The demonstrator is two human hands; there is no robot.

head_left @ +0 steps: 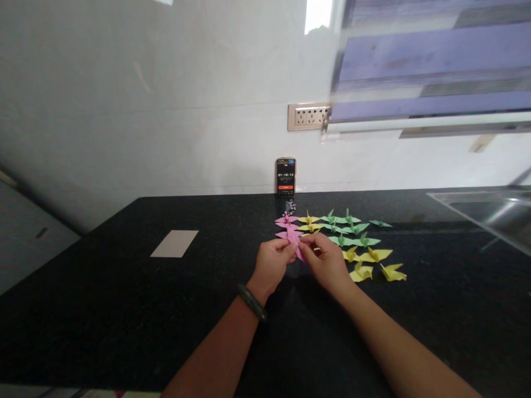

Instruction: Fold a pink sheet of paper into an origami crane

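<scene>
A piece of folded pink paper (292,236) is pinched between my two hands over the dark counter. My left hand (271,265), with a dark bangle above the wrist, grips it from the left, thumb and fingers closed. From the right, my right hand (326,262) pinches its other side. Just behind lie pink paper cranes (284,219), partly hidden by the held paper. Yellow paper cranes (376,255) and green paper cranes (364,240) stand in rows behind and to the right of my right hand.
A phone (286,177) showing a running timer leans on the white wall. Left on the black counter (103,298) lies a pale stack of square paper (175,244). A metal sink (493,213) is at the right, and a socket panel (309,116) is on the wall.
</scene>
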